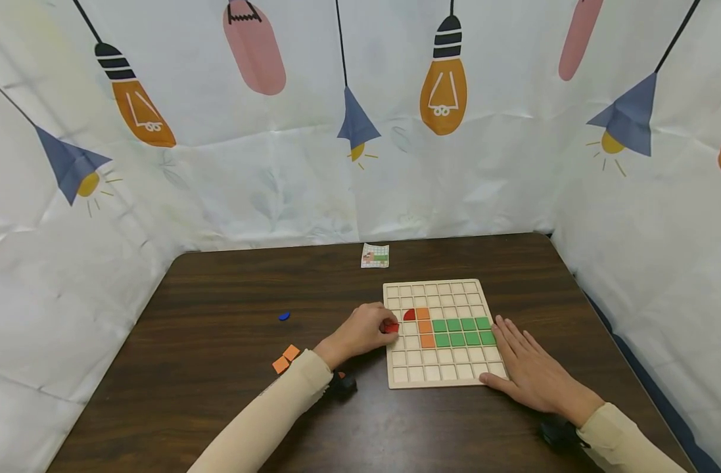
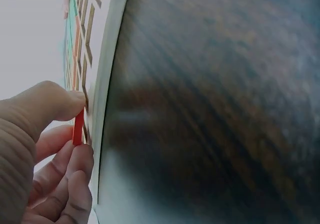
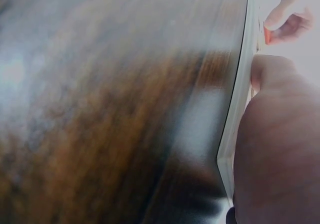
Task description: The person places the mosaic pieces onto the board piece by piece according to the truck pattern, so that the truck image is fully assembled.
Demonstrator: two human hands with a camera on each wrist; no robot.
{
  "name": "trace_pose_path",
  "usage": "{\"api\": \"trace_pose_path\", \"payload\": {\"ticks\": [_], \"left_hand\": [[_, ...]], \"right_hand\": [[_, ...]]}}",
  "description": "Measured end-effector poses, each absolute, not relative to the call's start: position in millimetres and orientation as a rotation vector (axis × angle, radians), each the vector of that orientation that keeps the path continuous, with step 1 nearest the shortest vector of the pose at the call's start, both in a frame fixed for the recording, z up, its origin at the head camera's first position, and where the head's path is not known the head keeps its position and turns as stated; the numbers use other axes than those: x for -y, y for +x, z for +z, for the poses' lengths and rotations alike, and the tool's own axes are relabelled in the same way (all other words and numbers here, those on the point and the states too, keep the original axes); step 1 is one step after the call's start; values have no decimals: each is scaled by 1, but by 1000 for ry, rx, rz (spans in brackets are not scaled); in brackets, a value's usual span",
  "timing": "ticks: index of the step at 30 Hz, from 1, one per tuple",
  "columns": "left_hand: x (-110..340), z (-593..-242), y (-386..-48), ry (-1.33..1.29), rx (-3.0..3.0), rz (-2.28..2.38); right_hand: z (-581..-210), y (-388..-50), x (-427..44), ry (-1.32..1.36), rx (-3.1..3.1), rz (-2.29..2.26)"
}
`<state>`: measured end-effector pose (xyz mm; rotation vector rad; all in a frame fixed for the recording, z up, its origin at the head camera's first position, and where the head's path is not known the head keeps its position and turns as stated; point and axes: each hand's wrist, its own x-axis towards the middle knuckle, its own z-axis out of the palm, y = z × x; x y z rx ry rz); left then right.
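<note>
My left hand [image 1: 365, 330] pinches a small red tile [image 1: 391, 327] between thumb and fingers at the left edge of a pale wooden grid board [image 1: 449, 380]. In the left wrist view the red tile [image 2: 78, 127] stands thin between the fingertips, close to the board's rim. My right hand [image 1: 534, 374] lies with straight fingers along the board's right edge, thumb at its lower right corner. In the grid sit a red rounded piece [image 1: 409, 315], a column of orange squares [image 1: 424, 327] and two rows of green squares [image 1: 464, 332].
Left of the board lie several loose orange squares [image 1: 281, 364], partly behind the left forearm, and a blue rounded piece [image 1: 284, 316]. A small printed card [image 1: 374, 256] is at the back edge of the dark wooden table [image 1: 230, 295]. A printed cloth [image 1: 265, 177] hangs behind.
</note>
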<state>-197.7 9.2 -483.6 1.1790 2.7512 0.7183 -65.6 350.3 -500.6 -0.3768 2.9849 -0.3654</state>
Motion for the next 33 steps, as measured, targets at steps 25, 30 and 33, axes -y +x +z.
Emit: {"api": "trace_pose_path", "payload": {"ticks": [25, 30, 33], "left_hand": [[-18, -484, -198, 1151, -2750, 717], [-19, -484, -198, 1173, -2754, 716], [-19, -483, -198, 1179, -2752, 711]], "right_hand": [[-499, -66, -350, -372, -2971, -376], [-500, -66, -350, -374, -2971, -374], [-499, -66, -349, -382, -2974, -370]]}}
